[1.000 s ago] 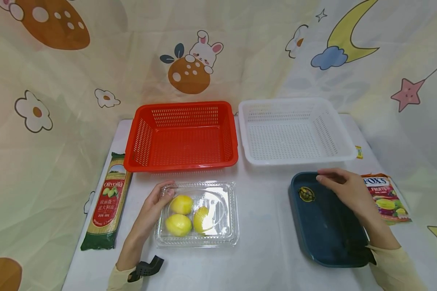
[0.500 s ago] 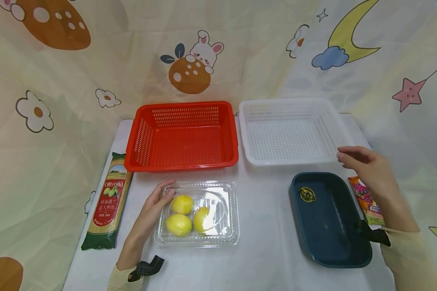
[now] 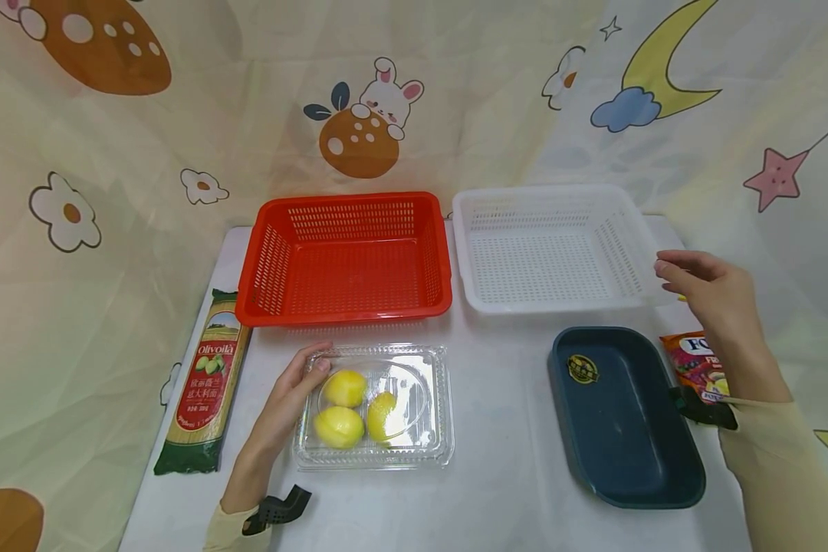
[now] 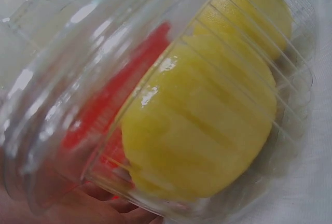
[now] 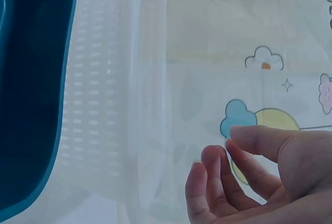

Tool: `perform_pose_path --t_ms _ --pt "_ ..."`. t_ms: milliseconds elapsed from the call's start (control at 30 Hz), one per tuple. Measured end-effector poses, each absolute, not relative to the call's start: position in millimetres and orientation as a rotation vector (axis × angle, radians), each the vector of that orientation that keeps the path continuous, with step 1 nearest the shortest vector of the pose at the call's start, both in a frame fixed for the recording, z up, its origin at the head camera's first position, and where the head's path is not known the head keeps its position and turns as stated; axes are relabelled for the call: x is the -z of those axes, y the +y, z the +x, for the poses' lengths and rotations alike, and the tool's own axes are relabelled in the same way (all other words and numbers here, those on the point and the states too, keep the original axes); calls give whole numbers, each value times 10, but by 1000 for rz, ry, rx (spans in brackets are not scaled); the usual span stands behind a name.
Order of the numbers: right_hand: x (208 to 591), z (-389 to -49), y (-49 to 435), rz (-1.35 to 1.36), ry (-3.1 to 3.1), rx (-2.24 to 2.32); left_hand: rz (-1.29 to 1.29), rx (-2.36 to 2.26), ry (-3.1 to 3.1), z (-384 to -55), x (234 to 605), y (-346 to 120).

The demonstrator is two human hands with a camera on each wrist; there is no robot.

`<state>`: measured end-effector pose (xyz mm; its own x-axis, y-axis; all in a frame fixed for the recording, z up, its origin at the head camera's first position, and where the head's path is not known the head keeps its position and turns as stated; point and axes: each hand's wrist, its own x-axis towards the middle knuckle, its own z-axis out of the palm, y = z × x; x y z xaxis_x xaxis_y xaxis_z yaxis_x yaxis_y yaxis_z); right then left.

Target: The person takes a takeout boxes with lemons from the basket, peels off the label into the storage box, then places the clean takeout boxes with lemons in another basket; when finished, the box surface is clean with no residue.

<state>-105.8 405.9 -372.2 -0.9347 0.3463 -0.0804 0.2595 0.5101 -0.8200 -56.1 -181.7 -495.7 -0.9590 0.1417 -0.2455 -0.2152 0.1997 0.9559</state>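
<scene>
Pale yellow sleeves [image 3: 776,468]; black, curved wrist bands [image 3: 286,507]

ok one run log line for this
left hand: touching clear container | right hand: empty, near white basket | lemons: inside clear container

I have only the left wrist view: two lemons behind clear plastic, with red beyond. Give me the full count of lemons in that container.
Observer: Three. The head view shows three lemons inside the clear container.

Operator: Understood. My view doesn't show the right hand at all. Report where it is.

Observer: In the head view, it is at the right-hand end of the white basket, with its fingers pointing toward the basket's rim.
</scene>
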Motion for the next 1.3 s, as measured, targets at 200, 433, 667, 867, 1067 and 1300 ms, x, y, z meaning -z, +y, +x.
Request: perform_pose_path --t_ms 200,433,667,867,1067,1300 --pt "3740 -1176 4101 -632 -2588 -1438 -60 -1832 2192 -566 4949 -1825" --pt "3818 -1258 4184 -779 -2544 -1475 -64 -1840 2178 -560 4957 -1834" --pt "3904 -1331 4303 -906 -2497 -1491 -56 -1854 2163 -544 4971 -1847" --pt "3941 -1421 4387 -983 -2480 -1455 -51 -1851 2169 -550 4964 -1838" --pt "4009 -1468 4477 -1046 -2471 -1473 -51 -1848 2173 -559 4964 -1830" --pt "4163 -1481 4553 -943 -2498 -1544 -48 -1849 2180 -570 4963 -1825"
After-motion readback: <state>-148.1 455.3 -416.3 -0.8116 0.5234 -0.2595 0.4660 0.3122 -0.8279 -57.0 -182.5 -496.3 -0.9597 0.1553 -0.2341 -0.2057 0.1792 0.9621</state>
